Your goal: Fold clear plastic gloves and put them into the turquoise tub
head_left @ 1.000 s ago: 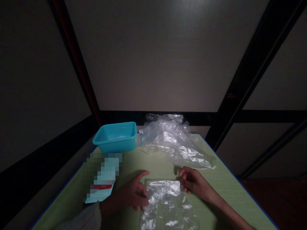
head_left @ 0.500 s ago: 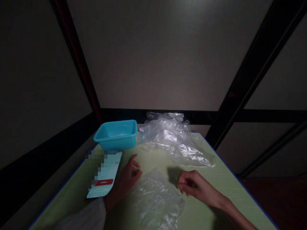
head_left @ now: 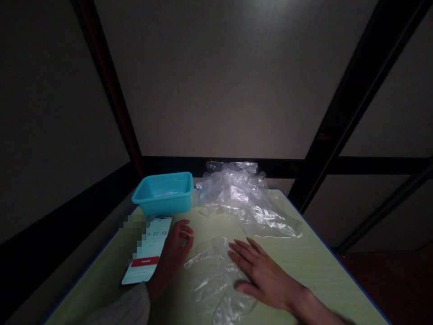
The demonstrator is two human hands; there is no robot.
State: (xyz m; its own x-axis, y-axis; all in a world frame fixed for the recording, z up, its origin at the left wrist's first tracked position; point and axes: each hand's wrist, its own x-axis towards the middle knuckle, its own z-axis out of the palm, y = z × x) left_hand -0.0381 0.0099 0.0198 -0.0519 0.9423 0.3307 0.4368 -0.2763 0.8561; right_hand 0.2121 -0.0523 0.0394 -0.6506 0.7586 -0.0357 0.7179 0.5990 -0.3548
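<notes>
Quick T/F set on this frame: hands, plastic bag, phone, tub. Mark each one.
1. The right hand lies flat, palm down, on the clear plastic bag. True.
2. The left hand grips the teal tub. False: it rests low on the table beside the phone, apart from the tub.
3. The phone lies face up with its screen lit, left of the left hand. True.
4. The crumpled plastic pile sits inside the tub. False: it lies on the table, to the right of the tub.
</notes>
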